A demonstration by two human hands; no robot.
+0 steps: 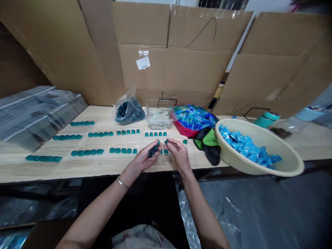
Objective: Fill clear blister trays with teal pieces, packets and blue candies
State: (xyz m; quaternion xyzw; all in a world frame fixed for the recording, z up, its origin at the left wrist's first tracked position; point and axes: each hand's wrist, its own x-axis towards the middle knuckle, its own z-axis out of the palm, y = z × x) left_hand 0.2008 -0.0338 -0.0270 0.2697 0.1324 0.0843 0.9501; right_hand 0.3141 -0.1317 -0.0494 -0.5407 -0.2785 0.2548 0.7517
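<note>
My left hand [142, 158] is curled around several small dark teal pieces [153, 150], palm turned up. Close beside it, my right hand [180, 155] pinches one teal piece [166, 141] between thumb and fingertips. Both hands are above the wooden table, over a partly hidden row of like pieces. More teal pieces stand in short rows to the left, such as a front row [123, 150] and a back row [128, 132], some on clear plastic trays. A lone teal piece [185, 141] sits right of my right hand.
Behind the rows are a plastic bag [137, 112] of dark teal pieces, a clear box [161, 123] of pale bits and a red bowl [184, 130] of blue packets. A cream basin [287, 155], black-green cloth item [211, 148] and teal bottle [267, 119] stand right. Stacked clear containers [44, 114] stand left.
</note>
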